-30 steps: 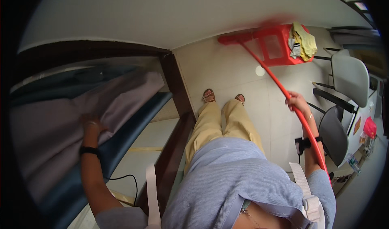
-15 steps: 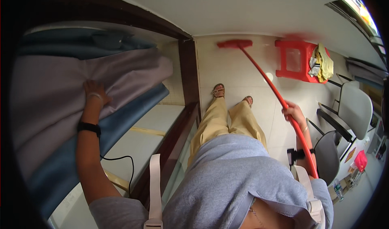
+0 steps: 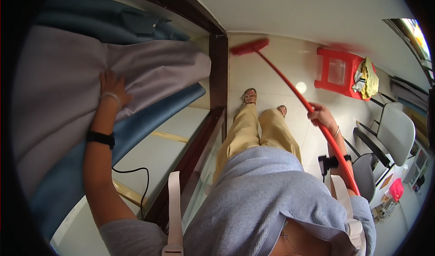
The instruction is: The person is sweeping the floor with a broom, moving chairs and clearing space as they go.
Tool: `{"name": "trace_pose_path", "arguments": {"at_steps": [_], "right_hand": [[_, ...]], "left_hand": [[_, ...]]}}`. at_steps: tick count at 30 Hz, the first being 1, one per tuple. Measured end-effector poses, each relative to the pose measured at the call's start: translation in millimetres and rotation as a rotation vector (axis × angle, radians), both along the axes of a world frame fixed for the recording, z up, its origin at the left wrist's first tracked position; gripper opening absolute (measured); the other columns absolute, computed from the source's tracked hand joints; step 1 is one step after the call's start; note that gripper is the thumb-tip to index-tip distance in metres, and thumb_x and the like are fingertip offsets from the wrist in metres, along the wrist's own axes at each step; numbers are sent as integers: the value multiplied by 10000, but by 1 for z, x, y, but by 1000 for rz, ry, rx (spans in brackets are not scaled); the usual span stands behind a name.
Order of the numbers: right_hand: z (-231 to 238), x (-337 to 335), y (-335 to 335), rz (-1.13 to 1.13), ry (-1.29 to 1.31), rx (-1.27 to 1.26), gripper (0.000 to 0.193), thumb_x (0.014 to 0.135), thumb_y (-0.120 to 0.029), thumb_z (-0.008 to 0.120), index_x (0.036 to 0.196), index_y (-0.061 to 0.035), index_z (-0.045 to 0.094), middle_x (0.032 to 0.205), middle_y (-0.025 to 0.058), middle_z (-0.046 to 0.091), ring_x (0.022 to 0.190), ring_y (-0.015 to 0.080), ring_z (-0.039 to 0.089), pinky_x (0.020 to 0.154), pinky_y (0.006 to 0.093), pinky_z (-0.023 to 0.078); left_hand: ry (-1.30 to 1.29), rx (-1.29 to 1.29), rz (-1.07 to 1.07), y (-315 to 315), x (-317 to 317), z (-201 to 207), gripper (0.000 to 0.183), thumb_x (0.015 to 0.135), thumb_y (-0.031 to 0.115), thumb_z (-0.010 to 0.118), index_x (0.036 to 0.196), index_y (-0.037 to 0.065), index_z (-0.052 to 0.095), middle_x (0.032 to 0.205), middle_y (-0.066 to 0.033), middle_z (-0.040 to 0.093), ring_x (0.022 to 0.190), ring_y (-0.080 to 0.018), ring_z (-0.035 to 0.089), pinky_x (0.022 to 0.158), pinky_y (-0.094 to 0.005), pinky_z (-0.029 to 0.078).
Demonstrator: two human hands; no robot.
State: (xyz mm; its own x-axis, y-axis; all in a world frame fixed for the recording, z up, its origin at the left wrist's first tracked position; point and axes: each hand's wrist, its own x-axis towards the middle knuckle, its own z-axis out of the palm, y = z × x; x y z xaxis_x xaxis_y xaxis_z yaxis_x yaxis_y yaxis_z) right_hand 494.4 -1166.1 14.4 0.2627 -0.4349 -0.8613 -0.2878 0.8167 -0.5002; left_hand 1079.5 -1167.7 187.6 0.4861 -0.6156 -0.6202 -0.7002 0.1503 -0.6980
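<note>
Broom: the red broom [image 3: 290,87] slants across the pale floor [image 3: 267,79] in front of you, its handle running back along your right forearm.
Broom head: the red head [image 3: 250,47] is near the foot of the wall [image 3: 290,13], a little blurred; you cannot tell from here whether it touches the floor.
Right hand: your right hand [image 3: 322,116] is curled closed around the handle, partway along it.
Left hand: your left hand [image 3: 113,84] lies palm down, fingers spread, on the mauve sheet [image 3: 154,65], with no grip on it that shows.
Sheets: a blue sheet [image 3: 158,119] lies on the near side of the mauve one, a dark teal one [image 3: 97,20] on its far side.
Frame: a dark brown post [image 3: 219,70] stands between the sheets and the floor.
Stool: a red stool [image 3: 350,78] is by the wall, a yellow cloth [image 3: 370,80] on its top.
Chair: a grey chair [image 3: 396,129] is off to your right.
</note>
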Motion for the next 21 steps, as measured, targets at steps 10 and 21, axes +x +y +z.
{"name": "trace_pose_path", "arguments": {"at_steps": [10,21], "right_hand": [[-53,56,-11,429,118,-102,587,620,-4,575,1196,55,479,608,64,530,439,127,495,398,259,403],[-72,-3,90,713,105,-84,597,575,34,569,1165,80,489,631,123,572,441,157,520,410,279,427]], "left_hand": [[7,-37,-108,5,-15,-8,630,777,477,536,1270,99,430,1369,-222,305,1309,-341,198,1069,-456,52],[3,-87,-138,30,-93,-35,488,779,455,541,1115,102,570,1208,-146,502,1190,-263,384,1026,-392,184]]}}
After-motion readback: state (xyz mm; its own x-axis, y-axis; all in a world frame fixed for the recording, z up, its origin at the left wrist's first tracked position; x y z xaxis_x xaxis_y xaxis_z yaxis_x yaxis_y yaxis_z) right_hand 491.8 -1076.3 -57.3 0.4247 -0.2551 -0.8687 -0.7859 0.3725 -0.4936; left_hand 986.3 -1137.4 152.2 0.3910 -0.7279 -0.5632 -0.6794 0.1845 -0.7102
